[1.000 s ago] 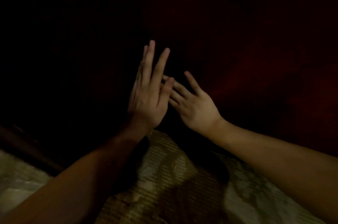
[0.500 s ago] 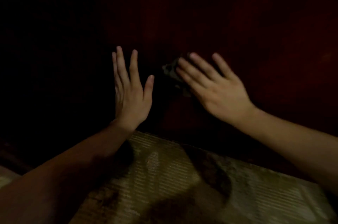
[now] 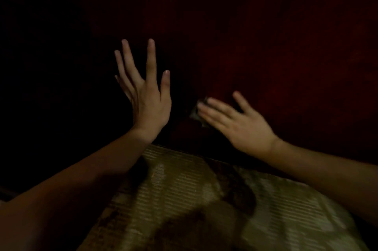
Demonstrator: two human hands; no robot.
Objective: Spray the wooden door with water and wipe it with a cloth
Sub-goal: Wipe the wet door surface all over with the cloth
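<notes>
The dark red wooden door [image 3: 276, 50] fills the upper right of the dim head view. My right hand [image 3: 241, 125] lies flat against its lower part, fingers stretched out to the left. A small grey cloth [image 3: 196, 112] peeks out from under those fingertips, pressed to the door. My left hand [image 3: 147, 97] is raised to the left of it, palm toward the dark surface, fingers spread and nothing in it. No spray bottle is in view.
A ribbed, patterned beige and brown floor mat [image 3: 184, 199] lies below the door's bottom edge. The left side of the view is almost black, and nothing can be made out there.
My hands, overlapping a second ago, have moved apart. The right hand slid down and right along the door with the cloth under it. The left hand rose and spread its fingers.
</notes>
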